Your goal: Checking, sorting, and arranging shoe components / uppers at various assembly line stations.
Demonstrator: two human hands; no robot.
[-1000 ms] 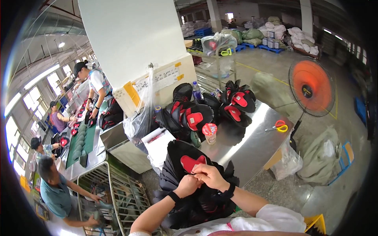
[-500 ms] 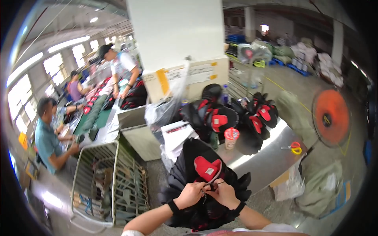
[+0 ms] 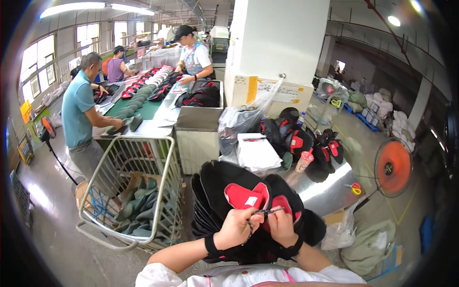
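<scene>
Both hands pinch a thin dark cord (image 3: 267, 210) above the near stack of black shoe pieces (image 3: 213, 179).
Fingers of the left hand (image 3: 240, 226) and right hand (image 3: 283, 226) are closed on it; it likely handles light, limp and tough, best gripped close to its ends. Its taut span runs left to right, the right tip pointing slightly far, while a loose tail hangs nearward below the left hand.

Black-and-red stack (image 3: 203, 203) blocks you straight ahead. To your front right, bare counter (image 3: 322, 193) gives you a lane between the cup (image 3: 303, 162) and scissors (image 3: 355, 188). Shoe pile (image 3: 297, 142) closes its back; metal cart (image 3: 164, 191) walls off your left; fan (image 3: 393, 167) stands past the counter's right end.
</scene>
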